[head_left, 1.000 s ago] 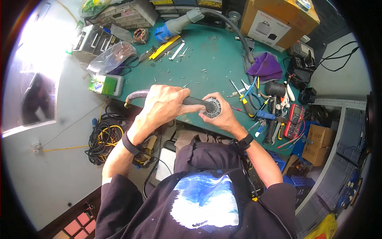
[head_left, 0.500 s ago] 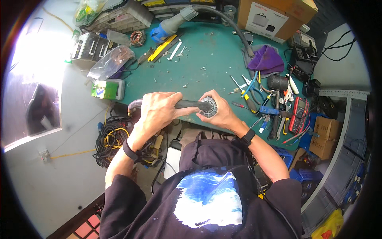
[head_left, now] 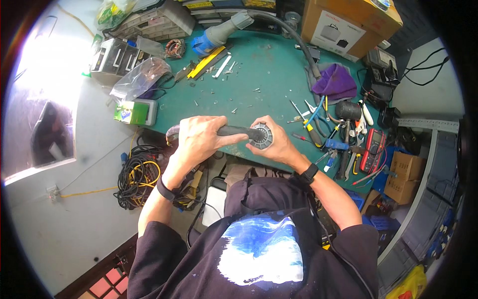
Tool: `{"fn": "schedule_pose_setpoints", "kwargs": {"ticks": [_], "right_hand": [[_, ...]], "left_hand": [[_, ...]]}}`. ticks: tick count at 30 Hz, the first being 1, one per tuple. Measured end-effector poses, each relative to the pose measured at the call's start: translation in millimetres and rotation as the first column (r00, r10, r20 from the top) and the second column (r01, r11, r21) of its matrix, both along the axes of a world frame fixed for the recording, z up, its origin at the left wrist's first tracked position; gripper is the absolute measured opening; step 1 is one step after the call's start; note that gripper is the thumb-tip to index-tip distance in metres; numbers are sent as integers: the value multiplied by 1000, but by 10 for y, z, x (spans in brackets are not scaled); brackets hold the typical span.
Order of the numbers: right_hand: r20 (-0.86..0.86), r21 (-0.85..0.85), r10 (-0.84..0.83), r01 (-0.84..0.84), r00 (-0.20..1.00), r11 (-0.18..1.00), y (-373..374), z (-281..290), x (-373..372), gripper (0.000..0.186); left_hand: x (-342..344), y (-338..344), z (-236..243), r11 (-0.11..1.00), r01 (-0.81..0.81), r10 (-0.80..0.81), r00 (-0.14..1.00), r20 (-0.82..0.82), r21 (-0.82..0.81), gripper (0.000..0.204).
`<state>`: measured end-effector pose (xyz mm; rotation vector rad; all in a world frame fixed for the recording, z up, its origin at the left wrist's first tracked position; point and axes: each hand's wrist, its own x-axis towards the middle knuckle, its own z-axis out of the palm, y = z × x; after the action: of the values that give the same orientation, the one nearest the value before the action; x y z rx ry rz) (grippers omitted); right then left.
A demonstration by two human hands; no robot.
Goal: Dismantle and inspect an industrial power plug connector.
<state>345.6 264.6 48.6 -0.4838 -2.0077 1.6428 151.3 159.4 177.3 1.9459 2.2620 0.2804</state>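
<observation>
A thick black cable (head_left: 232,130) runs across the front of the green workbench into a round grey cable gland nut (head_left: 264,136) with a ribbed end. My left hand (head_left: 199,135) is closed round the cable, its thumb lying along it toward the nut. Fingers of my right hand (head_left: 277,138) wrap the nut from the right, and the part behind it is hidden. The cable's other end curls out to the left of my left hand. On the far side of the bench lies a blue and grey industrial plug (head_left: 215,36) with a similar thick cable.
Pliers, screwdrivers, a black mallet (head_left: 348,110) and a red multimeter (head_left: 372,150) crowd the bench's right side. A purple cloth (head_left: 334,82) and a cardboard box (head_left: 351,29) stand behind them. Small screws lie scattered mid-bench. Coiled cables (head_left: 142,174) hang at the left below the bench edge.
Both hands keep their hold on the cable and nut, with almost no movement. The view has shifted very slightly.
</observation>
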Motion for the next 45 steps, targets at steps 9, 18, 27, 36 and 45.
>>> {"fn": "schedule_pose_setpoints", "kwargs": {"ticks": [9, 18, 27, 36, 45], "right_hand": [[53, 6, 5, -5, 999, 1000, -15, 40, -10, 55], [69, -13, 7, -7, 998, 1000, -17, 22, 27, 57], [47, -98, 32, -27, 998, 995, -2, -11, 115, 58], [59, -81, 16, -12, 998, 997, 11, 15, 158, 58], [80, -98, 36, -28, 996, 995, 25, 22, 172, 57]], "left_hand": [[-44, -29, -35, 1000, 21, -21, 1000, 19, 21, 56], [12, -6, 0, 1000, 4, -4, 1000, 28, -10, 57], [125, 15, 4, 999, 30, -31, 999, 30, 33, 58], [162, 24, -9, 996, 46, -47, 999, 16, 80, 54], [193, 37, 2, 995, 49, -51, 998, 24, 86, 52]]}}
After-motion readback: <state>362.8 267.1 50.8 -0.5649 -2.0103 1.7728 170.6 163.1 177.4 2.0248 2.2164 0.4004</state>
